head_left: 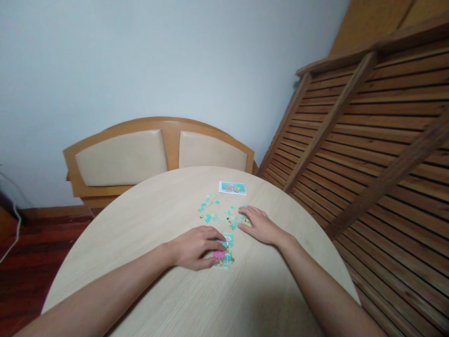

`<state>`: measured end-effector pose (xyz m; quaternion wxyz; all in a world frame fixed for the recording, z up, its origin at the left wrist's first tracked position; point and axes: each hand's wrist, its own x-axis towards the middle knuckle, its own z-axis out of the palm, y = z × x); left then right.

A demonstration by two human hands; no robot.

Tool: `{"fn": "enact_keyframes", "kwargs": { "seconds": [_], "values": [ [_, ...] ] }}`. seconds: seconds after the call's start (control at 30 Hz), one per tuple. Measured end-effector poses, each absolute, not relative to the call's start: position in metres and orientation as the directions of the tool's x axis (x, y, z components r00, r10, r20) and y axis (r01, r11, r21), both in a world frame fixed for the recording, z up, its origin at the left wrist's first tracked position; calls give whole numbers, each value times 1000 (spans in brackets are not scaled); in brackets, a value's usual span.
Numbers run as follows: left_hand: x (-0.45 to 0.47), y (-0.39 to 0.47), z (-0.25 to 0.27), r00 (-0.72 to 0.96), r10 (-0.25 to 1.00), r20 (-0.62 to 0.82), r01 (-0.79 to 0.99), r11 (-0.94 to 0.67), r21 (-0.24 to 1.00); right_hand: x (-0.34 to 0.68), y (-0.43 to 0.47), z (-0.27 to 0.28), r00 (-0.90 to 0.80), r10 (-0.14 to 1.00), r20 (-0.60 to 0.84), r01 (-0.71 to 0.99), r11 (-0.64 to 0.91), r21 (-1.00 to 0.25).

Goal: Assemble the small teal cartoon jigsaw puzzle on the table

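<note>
A partly joined jigsaw puzzle [220, 255], pink and teal, lies flat on the round table [157, 206]. My left hand [199, 246] rests over its left side with the fingers apart, covering part of the picture. Farther back and to the right, my right hand [257, 223] lies with spread fingers over some loose pieces, a few of them yellow. More loose teal puzzle pieces [209, 218] are scattered to the left of that hand. Whatever is under either palm is hidden.
Toward the back of the table lies a small picture card [232, 188] with cartoon figures. A padded wooden headboard [161, 150] stands behind the table against the wall. At the right, a slatted wooden frame [351, 135] leans close to the table's edge.
</note>
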<state>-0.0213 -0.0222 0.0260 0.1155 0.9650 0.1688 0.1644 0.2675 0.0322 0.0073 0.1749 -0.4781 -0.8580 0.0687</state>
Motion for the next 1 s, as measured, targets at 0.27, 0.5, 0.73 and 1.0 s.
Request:
{"fn": "enact_keyframes", "kwargs": {
  "seconds": [0.27, 0.5, 0.73, 1.0],
  "values": [
    [-22, -23, 25, 882, 382, 277, 328, -918, 223, 296, 40, 2, -490, 850, 195, 794, 527, -301],
    [-21, -25, 26, 886, 384, 260, 334, -917, 218, 277, 35, 7, -466, 825, 320, 782, 553, -286],
    [-20, -25, 27, 889, 386, 246, 333, -914, 230, 240, 30, 4, -356, 878, 320, 828, 455, -328],
    [-20, -22, 22, 891, 357, 280, 303, -927, 220, 245, 39, -3, -246, 909, 336, 813, 383, -440]
  ]
}}
